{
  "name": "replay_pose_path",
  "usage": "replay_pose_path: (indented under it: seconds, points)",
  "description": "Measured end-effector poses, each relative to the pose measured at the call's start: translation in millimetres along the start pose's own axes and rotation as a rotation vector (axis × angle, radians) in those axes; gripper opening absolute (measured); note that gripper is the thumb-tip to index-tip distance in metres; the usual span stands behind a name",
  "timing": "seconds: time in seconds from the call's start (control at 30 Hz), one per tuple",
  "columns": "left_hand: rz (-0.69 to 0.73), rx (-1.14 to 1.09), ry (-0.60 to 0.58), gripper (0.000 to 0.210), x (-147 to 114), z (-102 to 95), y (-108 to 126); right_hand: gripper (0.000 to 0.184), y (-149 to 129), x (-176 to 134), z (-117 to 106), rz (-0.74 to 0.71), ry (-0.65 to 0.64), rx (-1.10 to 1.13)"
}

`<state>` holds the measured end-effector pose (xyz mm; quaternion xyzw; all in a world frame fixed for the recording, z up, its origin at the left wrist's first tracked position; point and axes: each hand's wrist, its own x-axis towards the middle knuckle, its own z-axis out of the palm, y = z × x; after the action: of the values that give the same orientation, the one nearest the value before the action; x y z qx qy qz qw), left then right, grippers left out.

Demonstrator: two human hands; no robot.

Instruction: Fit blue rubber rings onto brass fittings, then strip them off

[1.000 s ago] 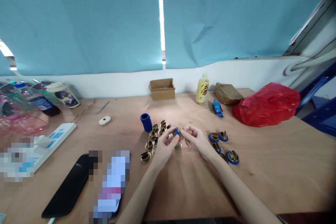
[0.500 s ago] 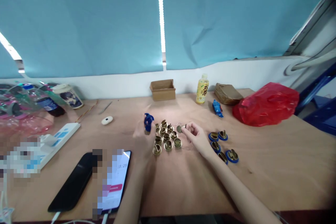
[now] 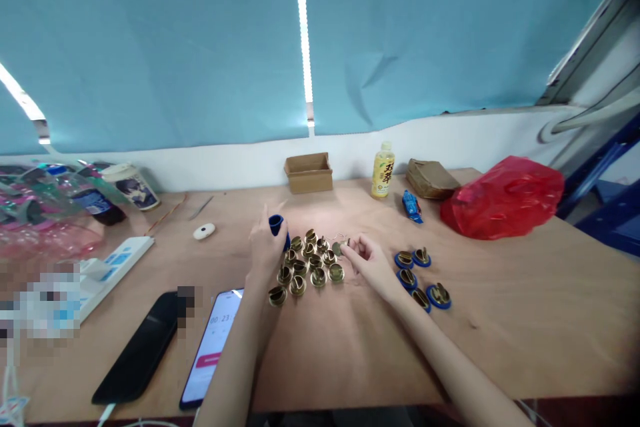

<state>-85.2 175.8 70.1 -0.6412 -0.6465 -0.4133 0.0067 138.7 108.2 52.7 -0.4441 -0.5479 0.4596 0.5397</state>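
My left hand [image 3: 264,243] is curled around a dark blue ring-shaped piece or stack of rings [image 3: 278,225], its hollow top facing up; the fingers partly hide it. Several round brass-coloured pieces with raised tabs [image 3: 315,261] lie grouped on the table just to the right of that hand. With thumb and fingertips, my right hand [image 3: 369,260] pinches one round brass-coloured piece [image 3: 338,249] by its edge, at the group's right side. Right of this hand lie several brass-coloured pieces set in blue rings [image 3: 408,278].
Along the back stand a small open cardboard box [image 3: 310,180], a yellow drink bottle [image 3: 383,173] and a brown paper packet [image 3: 431,178]. A red plastic bag [image 3: 503,200] is at the right. On the left are two phones [image 3: 143,350], a power strip [image 3: 120,267] and plastic bottles [image 3: 100,207].
My left hand has shifted a little left, and the blue piece has tipped so its hollow top faces up. More brass-coloured pieces show beside it. The right hand still pinches its piece.
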Motion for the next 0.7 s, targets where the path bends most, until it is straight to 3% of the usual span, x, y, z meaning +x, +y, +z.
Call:
replay_pose_path:
  seconds: [0.1,0.17,0.33,0.4,0.53,0.7]
  points:
    - [0.075,-0.079,0.082,0.047,-10.7,-3.3,14.5,0.043,1.3,0.3,0.1,0.003,0.008,0.0]
    - [0.09,-0.199,0.055,0.04,-23.6,-3.9,29.6,0.041,3.1,0.8,0.2,-0.013,0.022,-0.008]
    - [-0.029,-0.672,-0.416,0.034,-61.2,8.4,67.6,0.035,6.4,0.6,0.9,-0.088,0.037,-0.095]
    - [-0.065,-0.823,-0.515,0.031,-69.7,16.0,75.0,0.031,6.9,-0.2,1.7,-0.092,0.002,-0.129]
    - [-0.159,-0.982,-0.544,0.025,-72.5,24.9,73.1,0.029,9.2,-1.4,3.0,-0.08,-0.065,-0.172]
    - [-0.257,-1.12,-0.54,0.025,-69.8,21.4,64.6,0.032,8.1,-1.4,1.9,-0.022,-0.132,-0.121]
